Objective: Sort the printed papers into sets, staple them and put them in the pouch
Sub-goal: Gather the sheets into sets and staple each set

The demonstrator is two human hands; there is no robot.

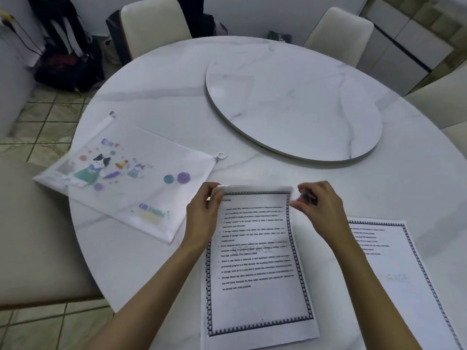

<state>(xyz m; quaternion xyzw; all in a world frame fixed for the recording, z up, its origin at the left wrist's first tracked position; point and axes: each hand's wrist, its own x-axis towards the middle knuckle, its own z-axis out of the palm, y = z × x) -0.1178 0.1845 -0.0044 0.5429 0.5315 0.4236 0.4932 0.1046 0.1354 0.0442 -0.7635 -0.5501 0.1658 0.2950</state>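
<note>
Printed papers (255, 269) lie straight in front of you at the near edge of the table (177, 97), the lower end of the set flat on the marble and the top end lifted and curled back toward you. The top page carries bulleted black text, a faint grey watermark across its middle and a dark patterned border round all four sides. Your left hand (202, 218) grips the top left corner of the printed papers, fingers curled over the rolled edge with the thumb beneath. Your right hand (321, 208) is closed round a small stapler (307, 197), dark with some red, held right at the top right corner of the set; the blur hides whether the stapler has the paper in its mouth. A second sheet (394, 274) with the same border and watermark lies flat to your right, partly under your right forearm. The pouch (121, 178) rests to your left, apart from the papers, one corner overhanging the table edge; it is cloudy white plastic printed with cartoon cats and coloured balls, and its ring pull (221, 156) sits at the right end of the zip. Beyond your hands a round marble turntable (290, 109) sits on the table.
</note>
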